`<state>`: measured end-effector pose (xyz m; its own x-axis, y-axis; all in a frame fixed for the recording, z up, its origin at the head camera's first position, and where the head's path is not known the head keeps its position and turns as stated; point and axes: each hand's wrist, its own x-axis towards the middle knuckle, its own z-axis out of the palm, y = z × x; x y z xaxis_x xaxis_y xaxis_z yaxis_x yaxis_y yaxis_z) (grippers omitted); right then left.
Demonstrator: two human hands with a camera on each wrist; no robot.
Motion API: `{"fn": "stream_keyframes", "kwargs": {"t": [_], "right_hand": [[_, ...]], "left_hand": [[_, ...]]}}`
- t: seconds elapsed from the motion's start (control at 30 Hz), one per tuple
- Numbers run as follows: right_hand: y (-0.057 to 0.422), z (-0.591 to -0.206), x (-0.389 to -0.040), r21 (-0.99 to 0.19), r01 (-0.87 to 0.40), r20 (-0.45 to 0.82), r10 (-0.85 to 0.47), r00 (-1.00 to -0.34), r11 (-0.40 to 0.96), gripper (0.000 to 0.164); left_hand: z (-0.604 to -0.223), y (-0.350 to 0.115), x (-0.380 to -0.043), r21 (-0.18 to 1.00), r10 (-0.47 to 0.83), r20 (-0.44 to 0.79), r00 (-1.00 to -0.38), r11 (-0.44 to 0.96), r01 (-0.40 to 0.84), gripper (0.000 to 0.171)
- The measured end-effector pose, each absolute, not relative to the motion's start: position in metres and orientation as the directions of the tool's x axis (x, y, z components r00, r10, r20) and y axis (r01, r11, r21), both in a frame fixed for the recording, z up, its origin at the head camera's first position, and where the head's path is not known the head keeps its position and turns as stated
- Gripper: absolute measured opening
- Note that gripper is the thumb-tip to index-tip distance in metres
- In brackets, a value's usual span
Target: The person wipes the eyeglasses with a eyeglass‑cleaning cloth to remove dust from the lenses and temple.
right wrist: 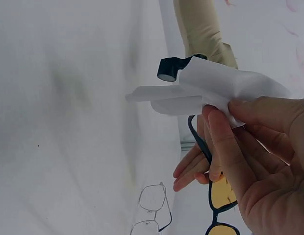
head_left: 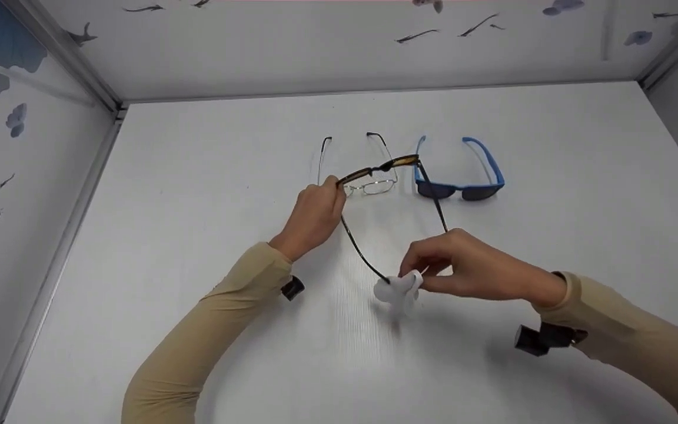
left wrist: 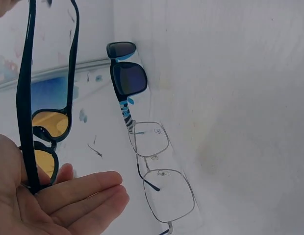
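A pair of black-framed glasses with yellow lenses (head_left: 405, 161) is held up above the table, its temples pointing toward the person. My left hand (head_left: 313, 215) grips it by the frame's left corner, near the hinge; in the left wrist view the other fingers extend past the yellow lens (left wrist: 53, 123). My right hand (head_left: 474, 265) pinches a folded white cloth (head_left: 401, 291) between thumb and fingers. One temple's tip runs into this cloth in the head view. From the right wrist, the cloth (right wrist: 230, 83) hangs in loose folds that hide the tip.
Wire-rimmed clear glasses (head_left: 379, 187) lie on the white table (head_left: 198, 171) behind the held pair, partly overlapped by it. To their right are blue-framed sunglasses (head_left: 480, 192) with dark lenses. Patterned white panels (head_left: 256, 53) stand along the back and left.
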<state>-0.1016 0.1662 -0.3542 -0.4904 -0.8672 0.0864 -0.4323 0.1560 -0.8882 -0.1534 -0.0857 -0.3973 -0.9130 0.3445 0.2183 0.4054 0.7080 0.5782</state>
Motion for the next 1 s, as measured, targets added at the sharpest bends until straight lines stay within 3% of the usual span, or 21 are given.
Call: {"fn": "stream_keyframes", "kwargs": {"t": [0.23,0.43,0.6,0.77,0.87,1.0], "right_hand": [[0.157,-0.349,-0.098,-0.886,-0.442,0.099,-0.873,-0.478,0.142,0.025],[0.144,-0.351,-0.105,-0.83,-0.513,0.07,-0.87,-0.488,0.22,0.02],[0.136,-0.352,-0.115,-0.657,-0.696,0.107,-0.877,-0.469,0.292,0.022],[0.128,-0.358,-0.121,-0.391,-0.865,0.278,-0.856,-0.436,0.314,0.021],[0.123,-0.363,-0.126,-0.262,-0.908,0.4,-0.819,-0.412,0.328,0.019],[0.118,-0.366,-0.134,-0.192,-0.92,0.513,-0.764,-0.391,0.342,0.018]], "left_hand": [[-0.398,-0.083,-0.156,0.573,0.325,0.223,-0.919,0.719,0.393,0.024],[-0.398,-0.079,-0.155,0.562,0.325,0.236,-0.916,0.723,0.402,0.025],[-0.396,-0.074,-0.15,0.547,0.357,0.242,-0.902,0.718,0.431,0.025],[-0.395,-0.07,-0.145,0.531,0.385,0.268,-0.883,0.706,0.469,0.025],[-0.395,-0.069,-0.143,0.551,0.395,0.263,-0.881,0.688,0.473,0.025],[-0.393,-0.068,-0.14,0.58,0.414,0.226,-0.882,0.67,0.463,0.025]]}}
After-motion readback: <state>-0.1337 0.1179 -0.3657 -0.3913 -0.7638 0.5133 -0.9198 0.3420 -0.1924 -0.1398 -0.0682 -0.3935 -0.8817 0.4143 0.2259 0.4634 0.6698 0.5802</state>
